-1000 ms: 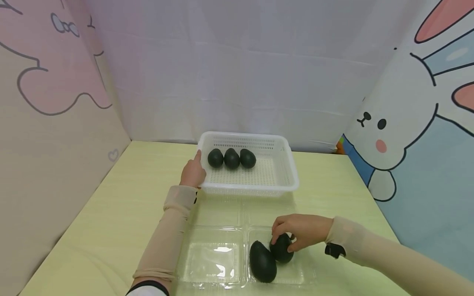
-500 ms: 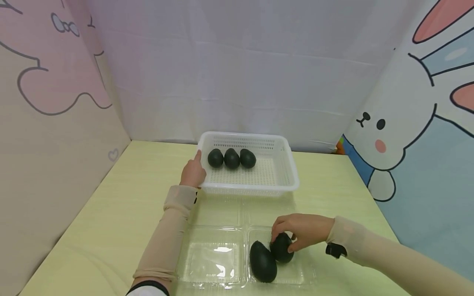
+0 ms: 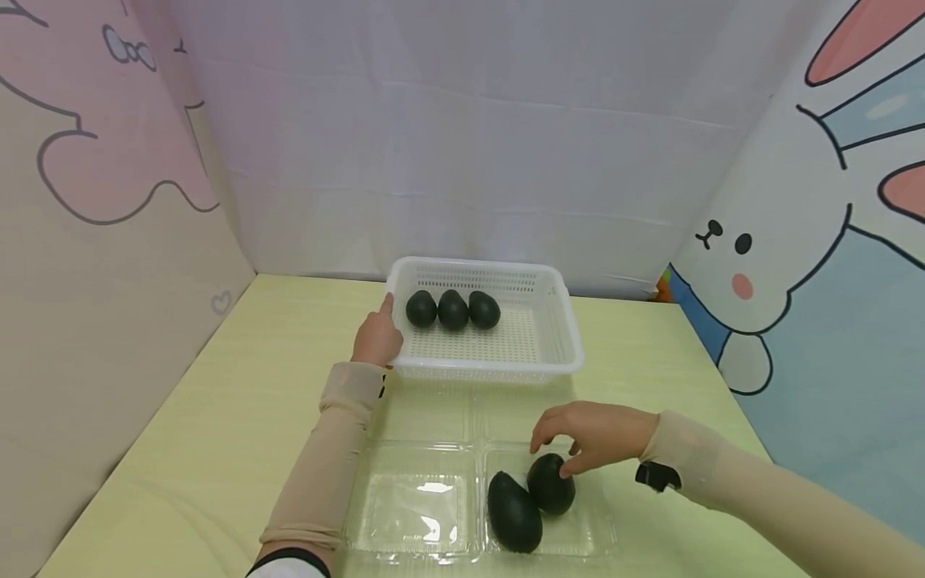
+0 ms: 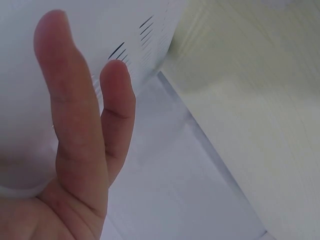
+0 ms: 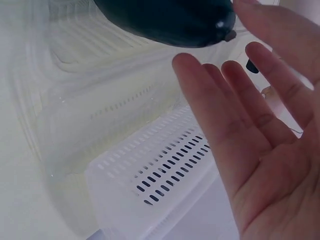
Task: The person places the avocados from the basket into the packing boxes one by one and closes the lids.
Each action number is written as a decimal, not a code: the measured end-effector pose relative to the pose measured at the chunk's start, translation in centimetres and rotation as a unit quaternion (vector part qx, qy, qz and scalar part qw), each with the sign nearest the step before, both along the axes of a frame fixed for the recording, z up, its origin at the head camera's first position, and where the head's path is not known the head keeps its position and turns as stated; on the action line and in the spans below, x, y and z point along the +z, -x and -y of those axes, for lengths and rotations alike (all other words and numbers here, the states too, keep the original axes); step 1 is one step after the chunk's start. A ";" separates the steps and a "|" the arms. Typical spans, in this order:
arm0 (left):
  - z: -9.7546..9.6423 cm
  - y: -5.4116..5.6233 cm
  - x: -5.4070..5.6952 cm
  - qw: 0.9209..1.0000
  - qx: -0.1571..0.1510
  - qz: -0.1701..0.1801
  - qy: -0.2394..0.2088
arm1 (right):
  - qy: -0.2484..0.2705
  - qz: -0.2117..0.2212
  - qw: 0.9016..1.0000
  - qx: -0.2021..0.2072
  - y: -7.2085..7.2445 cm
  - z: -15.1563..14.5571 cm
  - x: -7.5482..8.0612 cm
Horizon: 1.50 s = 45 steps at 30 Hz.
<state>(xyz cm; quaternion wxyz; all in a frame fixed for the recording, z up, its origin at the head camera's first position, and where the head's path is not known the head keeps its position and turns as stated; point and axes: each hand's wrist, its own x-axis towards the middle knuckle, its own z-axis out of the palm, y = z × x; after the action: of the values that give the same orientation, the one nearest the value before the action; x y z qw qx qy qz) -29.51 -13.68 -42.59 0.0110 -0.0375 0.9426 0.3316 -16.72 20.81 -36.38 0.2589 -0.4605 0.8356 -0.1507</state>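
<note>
A white perforated basket stands at the back of the table, with three dark green avocados in a row inside. My left hand rests against its left side; the left wrist view shows fairly straight fingers along the outer wall. In front lies a clear plastic clamshell box, its lid side reaching toward the basket. Two avocados sit in its right compartment: a longer one and a rounder one. Over the rounder one my right hand has its fingers spread and raised, its thumb at or near the avocado.
The pale yellow table runs back to a white curtain. Cartoon-printed panels stand along both sides, with a rabbit on the right one. The box's left compartment shows shiny reflections.
My right hand has let go of the rounder avocado, its fingers lifting up and away. The avocado stays in the right compartment. My left hand has not moved.
</note>
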 end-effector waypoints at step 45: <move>0.0 0.2 -0.4 1.000 -0.002 0.002 -0.013 | 0.044 -0.127 0.991 -0.002 6.9 2.6 3.4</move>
<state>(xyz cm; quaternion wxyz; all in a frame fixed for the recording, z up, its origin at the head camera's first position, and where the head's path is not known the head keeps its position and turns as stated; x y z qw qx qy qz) -29.70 -13.73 -43.04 0.0139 -0.0356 0.9385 0.3432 -23.64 18.23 -32.99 0.1302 -0.4847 0.8554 -0.1279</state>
